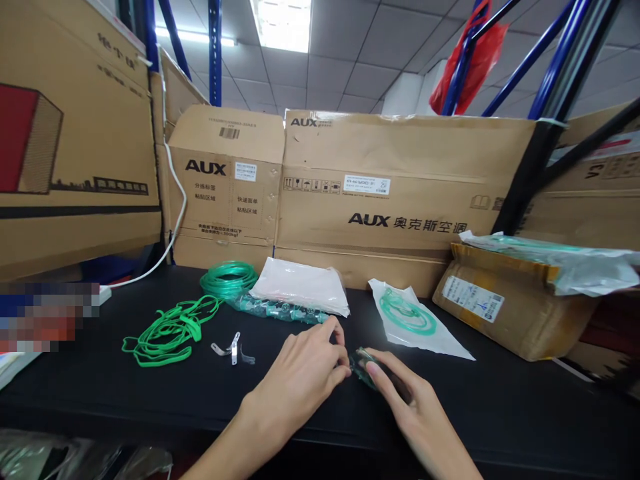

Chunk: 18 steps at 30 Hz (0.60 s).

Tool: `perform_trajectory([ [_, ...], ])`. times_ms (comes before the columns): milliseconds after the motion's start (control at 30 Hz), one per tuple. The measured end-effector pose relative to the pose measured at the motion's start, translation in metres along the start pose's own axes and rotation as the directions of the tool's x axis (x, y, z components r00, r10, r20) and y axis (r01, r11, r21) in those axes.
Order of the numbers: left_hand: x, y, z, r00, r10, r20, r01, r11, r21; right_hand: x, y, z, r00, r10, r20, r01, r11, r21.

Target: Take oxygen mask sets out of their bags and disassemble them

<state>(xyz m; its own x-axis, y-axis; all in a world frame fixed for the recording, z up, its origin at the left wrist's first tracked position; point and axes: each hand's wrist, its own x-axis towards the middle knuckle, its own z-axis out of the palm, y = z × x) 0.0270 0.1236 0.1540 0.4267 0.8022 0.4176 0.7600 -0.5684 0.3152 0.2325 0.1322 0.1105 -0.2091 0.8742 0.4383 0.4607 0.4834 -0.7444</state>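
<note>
My right hand grips a small, crumpled-looking piece of clear green plastic between thumb and fingers, just above the black table; its exact kind is unclear. Close on its left, my left hand has its fingers curled together, thumb and fingertip pointing at the plastic piece. Whatever those fingers hold, if anything, is too small to make out. Behind the left hand lies a row of clear plastic packets with greenish parts. Left of it are small metal strips and a clear plastic bit.
A bundle of green elastic straps and coiled green tubing lie at left. White sheets or bags are stacked centrally. A flat pouch with green tubing lies at right, beside a cardboard box. AUX cardboard panels stand behind.
</note>
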Motion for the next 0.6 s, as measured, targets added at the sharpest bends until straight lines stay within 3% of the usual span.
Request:
perform_trajectory([
  [133, -0.003, -0.014, -0.006, 0.998, 0.013, 0.068, -0.011, 1.0, -0.029, 0.001, 0.003, -0.001, 0.999, -0.011, -0.031, 0.009, 0.997, -0.075],
  [267, -0.029, -0.037, -0.019, 0.993, -0.009, 0.116, 0.008, 1.0, 0.012, 0.007, 0.003, -0.002, 0.994, -0.106, 0.013, 0.106, 0.961, -0.255],
  [433, -0.075, -0.069, -0.032, 0.998, -0.043, 0.052, 0.04, 0.997, 0.064, 0.029, 0.003, -0.004, 0.964, -0.214, 0.157, 0.261, 0.868, -0.423],
  [600, -0.096, -0.103, -0.035, 0.998, -0.024, -0.053, 0.03, 0.993, 0.116, 0.063, 0.013, -0.002, 0.932, -0.29, 0.218, 0.358, 0.829, -0.43],
])
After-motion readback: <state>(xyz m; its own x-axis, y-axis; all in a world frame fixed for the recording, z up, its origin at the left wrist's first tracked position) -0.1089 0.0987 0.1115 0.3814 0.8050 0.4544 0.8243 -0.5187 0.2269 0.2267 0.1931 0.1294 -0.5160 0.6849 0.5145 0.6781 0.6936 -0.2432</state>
